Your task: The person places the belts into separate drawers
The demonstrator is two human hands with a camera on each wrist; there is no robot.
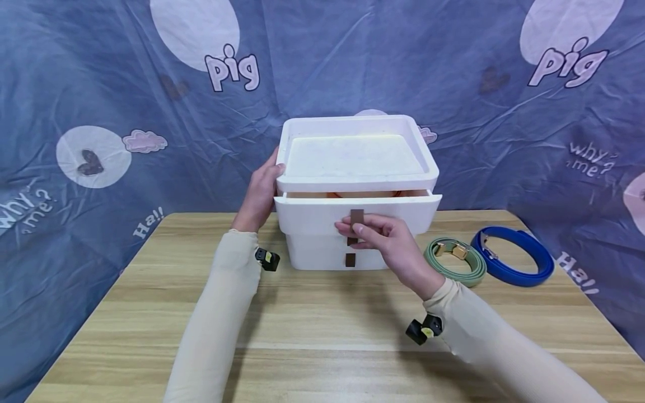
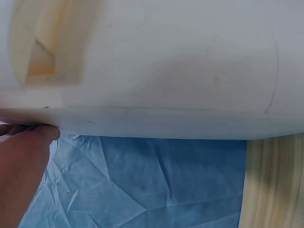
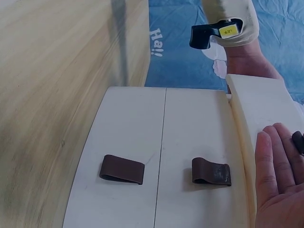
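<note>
A white drawer box (image 1: pixel 358 157) stands on the table, its top formed as a shallow tray. The top drawer (image 1: pixel 307 215) is pulled part way out, and something orange-red (image 1: pixel 332 195) shows through the gap. My right hand (image 1: pixel 385 238) pinches the brown pull tab (image 1: pixel 356 215) on that drawer's front, thumb against the tab. At the box's upper left side, my left hand (image 1: pixel 262 190) holds on, its thumb by the top rim; its other fingers are mostly hidden. Two lower drawers, each with a brown tab (image 3: pixel 122 169), are closed.
To the right of the box lie a coiled green belt (image 1: pixel 476 271) and a coiled blue belt (image 1: pixel 541 260), both with metal buckles. The wooden table (image 1: pixel 322 364) meets a blue printed cloth (image 1: pixel 322 67) behind and at the sides.
</note>
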